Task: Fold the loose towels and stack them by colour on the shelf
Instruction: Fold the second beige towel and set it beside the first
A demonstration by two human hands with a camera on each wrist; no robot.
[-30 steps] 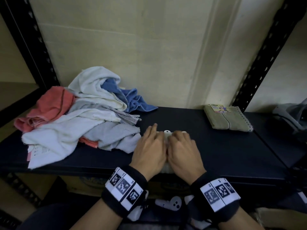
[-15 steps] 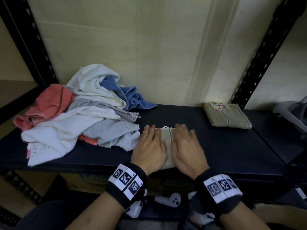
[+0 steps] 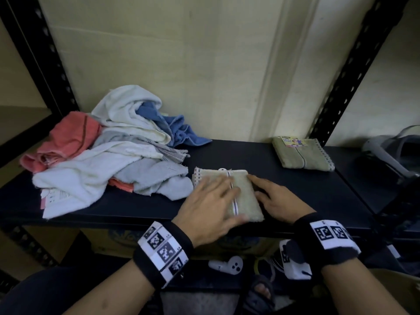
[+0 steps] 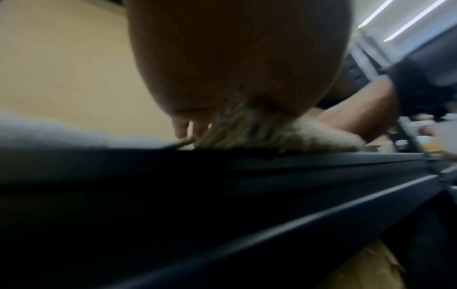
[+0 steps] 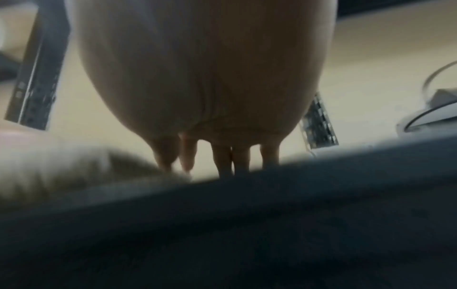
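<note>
Shelf, dark, metal-framed. Folded green towel: near the front edge, centre, a striped band along its length. Left hand: flat on the towel's left half, fingers straight and released, pressing down. Right hand: on the shelf beside the towel's right edge, fingers extended, touching its side. Second folded green towel: back right, labelled. Loose pile of white, grey, blue and coral towels: left end, just beside the front towel.

Blurred close-up: the left hand lies flat on a beige towel, the dark shelf edge beneath it.
</note>
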